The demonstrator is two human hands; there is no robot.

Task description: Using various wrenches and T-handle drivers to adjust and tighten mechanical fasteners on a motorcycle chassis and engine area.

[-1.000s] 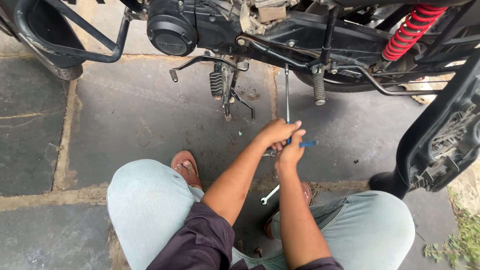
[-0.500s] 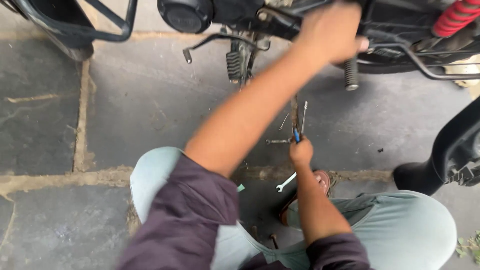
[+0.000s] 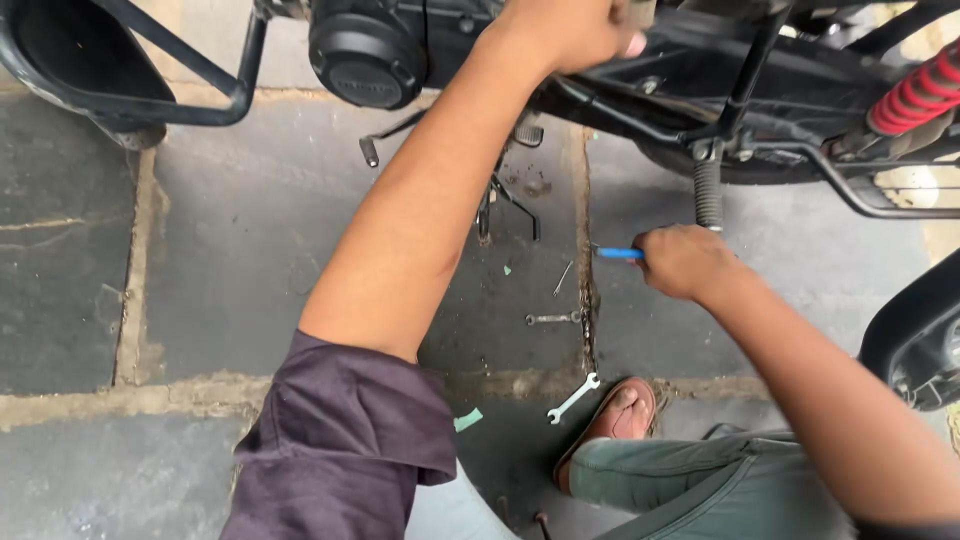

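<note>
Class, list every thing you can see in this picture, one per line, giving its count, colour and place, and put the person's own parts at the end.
Motorcycle: one, black, across the top, frame and engine in view.
Shock spring: one, red, top right.
Footpeg: one, dark ribbed, hanging just above the right hand.
Blue-handled tool: one, blue, gripped in the right hand.
Spanner: one, silver, on the paving beside the sandal.
Small wrench: one, grey, on the paving by the joint.
Paving slabs: several, grey, underfoot.
Sandal: one, reddish-brown, bottom centre.
Left hand: one, up on the motorcycle, purple sleeve.
Right hand: one, closed on the tool.
</note>
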